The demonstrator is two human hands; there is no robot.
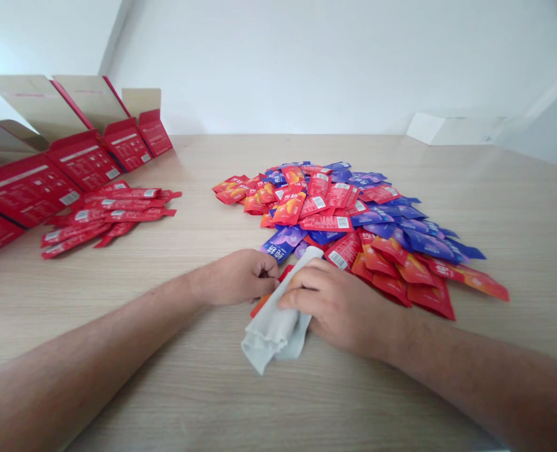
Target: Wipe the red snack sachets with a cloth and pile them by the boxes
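Note:
My right hand point(339, 301) is closed round a folded pale grey cloth point(273, 329) that lies on the wooden table point(203, 402). Beside it, my left hand point(238, 276) is curled with its fingertips pinching a red-orange sachet point(260, 306) that pokes out from under the cloth. Both hands rest at the near edge of a big heap of red, orange and blue sachets point(353, 220).
Several long red sachets point(108, 216) lie in a loose bunch at the left. Open red cartons point(85, 160) with raised cardboard flaps stand along the far left edge. A flat white box point(443, 129) sits at the back right by the wall.

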